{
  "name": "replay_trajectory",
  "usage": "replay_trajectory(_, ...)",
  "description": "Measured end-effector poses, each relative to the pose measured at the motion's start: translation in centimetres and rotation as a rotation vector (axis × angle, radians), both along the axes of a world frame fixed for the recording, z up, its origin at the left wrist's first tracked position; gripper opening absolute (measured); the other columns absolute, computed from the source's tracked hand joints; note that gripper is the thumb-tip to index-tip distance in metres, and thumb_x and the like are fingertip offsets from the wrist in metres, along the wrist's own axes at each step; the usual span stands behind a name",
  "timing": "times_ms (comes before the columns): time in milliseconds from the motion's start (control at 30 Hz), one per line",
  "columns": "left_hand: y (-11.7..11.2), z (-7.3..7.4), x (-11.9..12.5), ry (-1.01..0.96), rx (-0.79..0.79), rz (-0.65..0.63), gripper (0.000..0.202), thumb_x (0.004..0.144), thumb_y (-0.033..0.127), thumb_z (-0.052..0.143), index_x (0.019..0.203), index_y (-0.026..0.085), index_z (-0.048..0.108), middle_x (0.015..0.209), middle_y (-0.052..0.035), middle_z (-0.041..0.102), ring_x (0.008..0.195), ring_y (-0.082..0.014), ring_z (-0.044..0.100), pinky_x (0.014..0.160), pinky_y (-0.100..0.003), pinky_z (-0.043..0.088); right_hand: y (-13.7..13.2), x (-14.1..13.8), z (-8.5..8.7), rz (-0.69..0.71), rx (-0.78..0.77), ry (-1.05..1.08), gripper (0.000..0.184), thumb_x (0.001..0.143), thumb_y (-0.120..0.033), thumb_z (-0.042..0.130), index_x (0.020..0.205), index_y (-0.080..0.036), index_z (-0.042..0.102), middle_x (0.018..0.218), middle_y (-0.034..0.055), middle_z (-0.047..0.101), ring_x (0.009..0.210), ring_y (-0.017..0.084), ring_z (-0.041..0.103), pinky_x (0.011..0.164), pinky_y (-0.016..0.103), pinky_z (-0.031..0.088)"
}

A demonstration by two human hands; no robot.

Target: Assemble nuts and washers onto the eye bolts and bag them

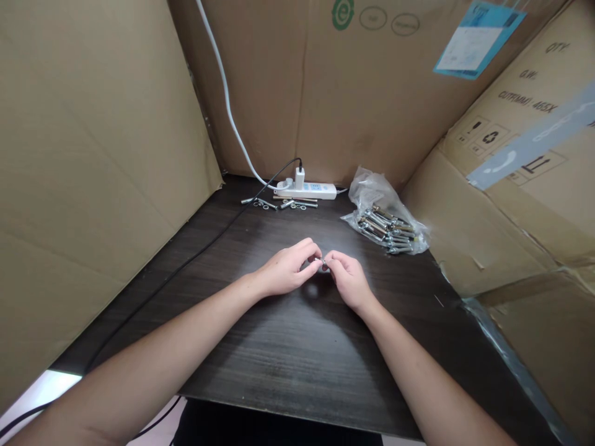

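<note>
Above the middle of the dark table, my left hand (pixel 294 267) and my right hand (pixel 348 277) meet fingertip to fingertip. Both are closed in a pinch on a small shiny metal fastener (pixel 324 262). Fingers cover most of it, so whether it is one part or two does not show. Beyond the hands, loose bolts, sleeves and washers (pixel 297 204) lie in a short row. To the right is a clear plastic bag (pixel 372 189) with several metal expansion bolts (pixel 388 230) in it.
A white power strip (pixel 316 191) with a plugged-in adapter (pixel 300 178) sits at the back. A black cable (pixel 204 248) crosses the left side of the table (pixel 279 365). Cardboard walls (pixel 260 87) enclose the left, back and right.
</note>
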State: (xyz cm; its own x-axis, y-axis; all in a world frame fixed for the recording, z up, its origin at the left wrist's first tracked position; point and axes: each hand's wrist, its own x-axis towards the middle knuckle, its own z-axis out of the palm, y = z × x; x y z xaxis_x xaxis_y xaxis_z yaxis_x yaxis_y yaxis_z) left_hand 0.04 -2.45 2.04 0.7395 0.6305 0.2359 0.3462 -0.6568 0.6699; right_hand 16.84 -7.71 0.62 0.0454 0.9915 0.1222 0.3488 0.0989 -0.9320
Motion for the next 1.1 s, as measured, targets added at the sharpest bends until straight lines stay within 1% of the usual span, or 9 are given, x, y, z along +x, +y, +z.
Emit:
replay_trajectory(233,-0.13,0.20,0.00,-0.006,-0.001,-0.014,0.012,0.090,0.027,0.043,0.096,0.020,0.050,0.093,-0.0012,0.052,0.074,-0.0114,0.051,0.068,-0.024,0.043,0.07,0.04,-0.16,-0.001,0.005,0.007,0.024,0.079,-0.033,0.045,0.059,-0.019,0.045,0.054,-0.0050,0.036,0.053,0.011,0.032,0.054,0.024,0.028)
replay_trajectory(367,-0.24,0.20,0.07,-0.018,0.023,-0.018,0.012,0.088,0.023,0.044,0.099,0.019,0.049,0.095,-0.0017,0.053,0.075,-0.0113,0.051,0.067,-0.024,0.043,0.13,0.05,-0.20,-0.003,0.006,0.003,0.023,0.078,-0.033,0.046,0.060,-0.019,0.045,0.055,-0.0048,0.037,0.055,0.011,0.033,0.055,0.024,0.027)
replay_trajectory(567,-0.33,0.07,0.18,-0.034,0.071,-0.024,0.016,0.087,0.018,0.043,0.101,0.020,0.048,0.094,-0.0011,0.052,0.069,-0.0097,0.048,0.066,-0.023,0.042,0.18,0.08,-0.22,0.002,-0.001,0.009,0.023,0.079,-0.032,0.045,0.060,-0.020,0.043,0.055,-0.0050,0.036,0.054,0.011,0.032,0.054,0.024,0.027)
replay_trajectory(833,-0.26,0.20,0.04,-0.002,0.061,-0.008,0.013,0.084,0.021,0.048,0.097,0.020,0.048,0.094,0.0000,0.051,0.072,-0.0105,0.048,0.066,-0.023,0.041,0.21,0.09,-0.42,0.020,0.012,-0.009,0.023,0.078,-0.032,0.045,0.060,-0.019,0.042,0.059,-0.0040,0.037,0.059,0.011,0.036,0.059,0.025,0.029)
replay_trajectory(1000,-0.23,0.18,0.04,0.005,0.080,-0.020,0.017,0.084,0.019,0.047,0.100,0.021,0.050,0.095,-0.0005,0.051,0.073,-0.0108,0.050,0.070,-0.024,0.042,0.18,0.07,-0.21,0.013,0.013,-0.004,0.022,0.078,-0.032,0.045,0.060,-0.019,0.042,0.059,-0.0043,0.037,0.058,0.011,0.036,0.058,0.024,0.029)
replay_trajectory(1100,-0.17,-0.02,0.07,0.008,0.084,-0.022,0.018,0.086,0.020,0.046,0.103,0.022,0.051,0.096,-0.0005,0.050,0.069,-0.0091,0.049,0.066,-0.022,0.041,0.18,0.15,-0.16,0.007,0.012,0.002,0.023,0.078,-0.032,0.044,0.059,-0.020,0.042,0.056,-0.0049,0.036,0.056,0.011,0.034,0.056,0.024,0.027)
